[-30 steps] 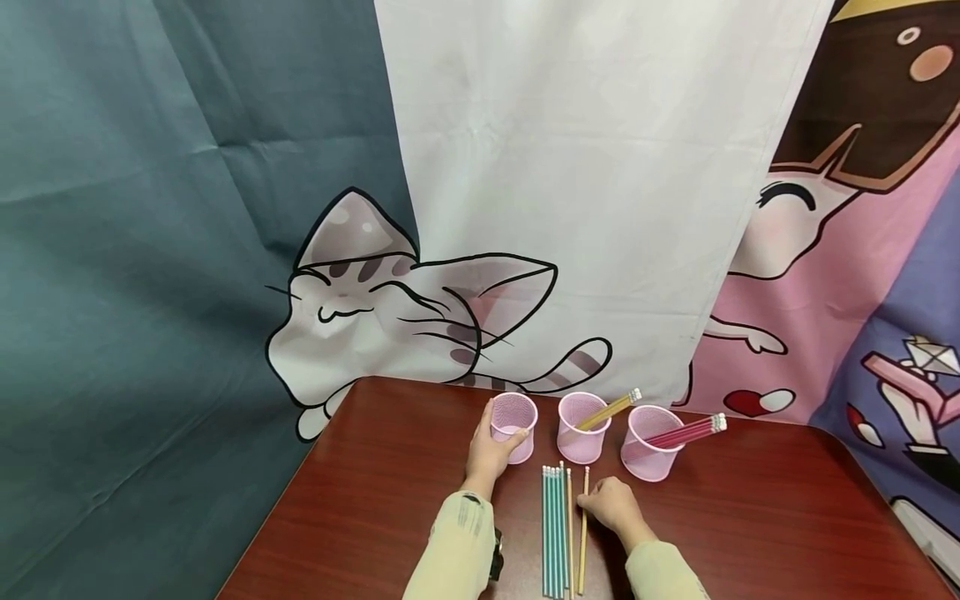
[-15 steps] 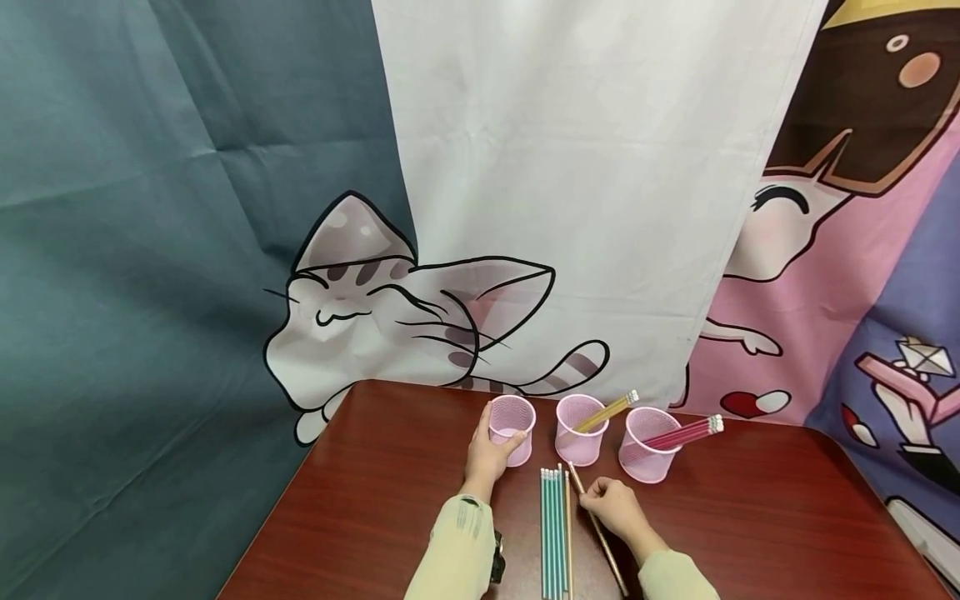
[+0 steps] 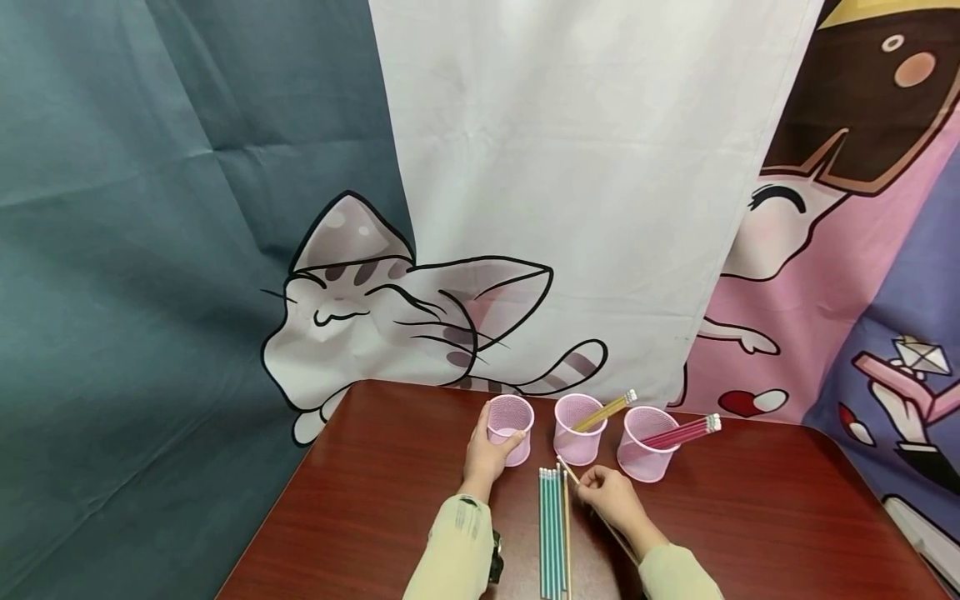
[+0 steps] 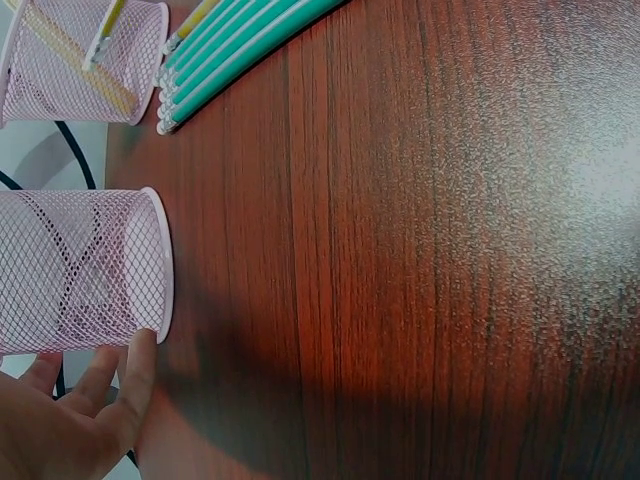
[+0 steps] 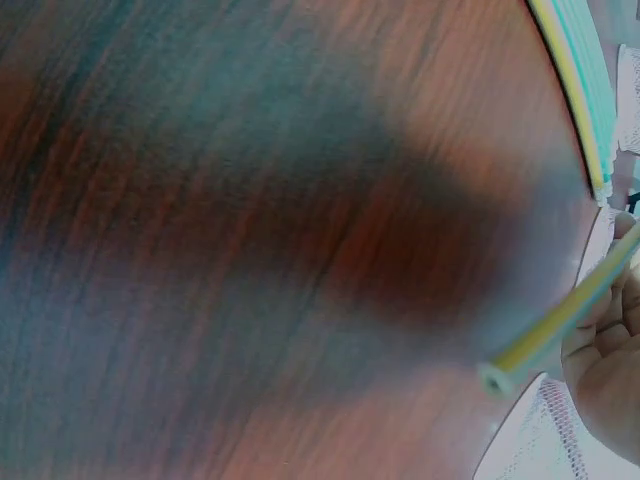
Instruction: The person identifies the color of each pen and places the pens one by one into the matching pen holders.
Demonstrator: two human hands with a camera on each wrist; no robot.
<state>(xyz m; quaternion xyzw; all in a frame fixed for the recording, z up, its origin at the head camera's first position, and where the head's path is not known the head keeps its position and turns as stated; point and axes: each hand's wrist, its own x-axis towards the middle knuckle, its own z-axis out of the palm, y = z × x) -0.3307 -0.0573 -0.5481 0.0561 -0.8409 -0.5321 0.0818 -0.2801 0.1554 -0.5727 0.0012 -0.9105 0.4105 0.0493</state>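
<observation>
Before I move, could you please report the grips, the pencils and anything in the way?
Left grip holds the leftmost pink cup upright. Right grip pinching a slanted yellow pencil. Possible obstacle: teal pencils lying between the grips.

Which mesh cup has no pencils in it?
The leftmost pink mesh cup, gripped by the left hand; the middle cup holds yellow pencils and the right cup dark pink pencils.
</observation>
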